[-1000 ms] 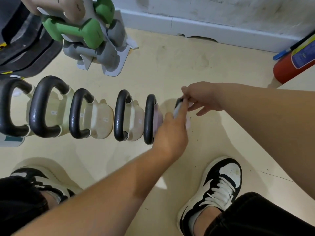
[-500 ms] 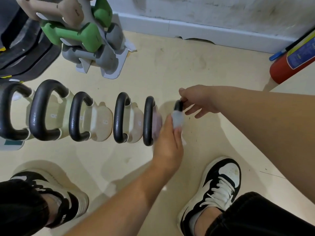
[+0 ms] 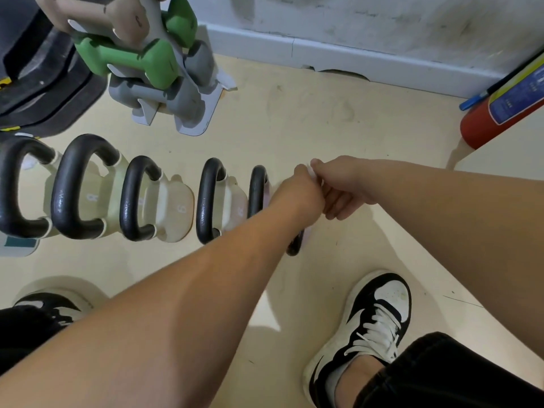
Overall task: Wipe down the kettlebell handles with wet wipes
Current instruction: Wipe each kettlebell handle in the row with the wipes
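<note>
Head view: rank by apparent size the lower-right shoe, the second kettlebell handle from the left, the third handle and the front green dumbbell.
1. lower-right shoe, though nearest the camera.
2. second handle and front green dumbbell, too alike to split.
3. third handle.

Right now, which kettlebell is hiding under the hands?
The sixth kettlebell, at the row's right end. The left hand and right hand meet over it, so only the bottom of its handle peeks out; the other five kettlebells show more handle.
</note>
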The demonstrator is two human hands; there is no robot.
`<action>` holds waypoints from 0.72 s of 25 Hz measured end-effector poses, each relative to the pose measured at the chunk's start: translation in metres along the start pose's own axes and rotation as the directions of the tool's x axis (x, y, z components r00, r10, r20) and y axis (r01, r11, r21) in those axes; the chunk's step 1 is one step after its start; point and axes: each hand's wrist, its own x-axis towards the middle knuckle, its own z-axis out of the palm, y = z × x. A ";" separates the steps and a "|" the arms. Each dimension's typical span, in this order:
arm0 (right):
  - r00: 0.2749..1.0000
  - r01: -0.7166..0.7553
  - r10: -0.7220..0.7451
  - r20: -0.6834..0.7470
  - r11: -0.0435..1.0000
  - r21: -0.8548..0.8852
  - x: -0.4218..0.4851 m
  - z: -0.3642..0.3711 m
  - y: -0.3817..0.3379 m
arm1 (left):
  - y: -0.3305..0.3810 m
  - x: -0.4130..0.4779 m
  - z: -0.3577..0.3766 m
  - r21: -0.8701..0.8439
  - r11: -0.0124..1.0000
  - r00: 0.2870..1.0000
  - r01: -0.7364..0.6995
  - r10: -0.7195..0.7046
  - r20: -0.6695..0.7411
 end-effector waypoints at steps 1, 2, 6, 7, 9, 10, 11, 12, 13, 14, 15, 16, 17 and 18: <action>0.999 -0.035 0.035 0.032 0.999 -0.011 -0.005 -0.002 0.000 | -0.005 -0.013 0.006 -0.028 0.999 0.999 -0.025 0.024 -0.038; 0.997 -0.054 0.056 0.057 0.998 -0.030 -0.009 -0.005 -0.001 | -0.015 -0.036 0.014 -0.070 0.996 0.995 -0.061 0.055 -0.083; 0.991 0.101 -0.104 -0.083 0.994 -0.038 -0.015 -0.008 -0.005 | -0.056 -0.108 0.031 -0.170 0.974 0.984 -0.151 0.132 -0.117; 0.974 0.177 -0.178 -0.141 0.984 -0.019 -0.016 -0.006 -0.007 | -0.059 -0.107 0.024 -0.199 0.968 0.984 -0.151 0.128 -0.123; 0.924 0.323 -0.306 -0.231 0.946 0.039 -0.022 -0.003 -0.015 | -0.050 -0.098 -0.004 -0.240 0.956 0.975 -0.167 0.123 -0.185; 0.904 0.379 -0.343 -0.254 0.919 0.105 -0.027 -0.002 -0.017 | -0.042 -0.093 -0.020 -0.243 0.951 0.964 -0.193 0.138 -0.226; 0.899 0.413 -0.365 -0.243 0.891 0.188 -0.033 0.000 -0.020 | -0.034 -0.087 -0.035 -0.241 0.944 0.952 -0.226 0.161 -0.261; 0.907 0.419 -0.382 -0.176 0.863 0.282 -0.039 0.001 -0.023 | -0.025 -0.082 -0.046 -0.238 0.935 0.939 -0.263 0.191 -0.285; 0.914 0.393 -0.403 -0.054 0.840 0.374 -0.045 0.004 -0.024 | -0.018 -0.078 -0.053 -0.225 0.929 0.931 -0.294 0.225 -0.286; 0.900 0.347 -0.428 0.081 0.818 0.458 -0.050 0.007 -0.024 | -0.010 -0.074 -0.056 -0.203 0.927 0.928 -0.315 0.256 -0.270; 0.878 0.295 -0.445 0.173 0.790 0.537 -0.056 0.010 -0.022 | -0.004 -0.071 -0.055 -0.181 0.931 0.932 -0.319 0.273 -0.237; 0.868 0.240 -0.453 0.202 0.740 0.628 -0.058 0.011 -0.019 | 0.003 -0.069 -0.053 -0.153 0.936 0.938 -0.317 0.286 -0.196; 0.876 0.194 -0.446 0.183 0.674 0.713 -0.058 0.011 -0.015 | 0.009 -0.066 -0.050 -0.107 0.943 0.944 -0.315 0.298 -0.144; 0.896 0.168 -0.422 0.141 0.615 0.770 -0.056 0.011 -0.012 | 0.013 -0.064 -0.047 -0.073 0.948 0.949 -0.310 0.303 -0.085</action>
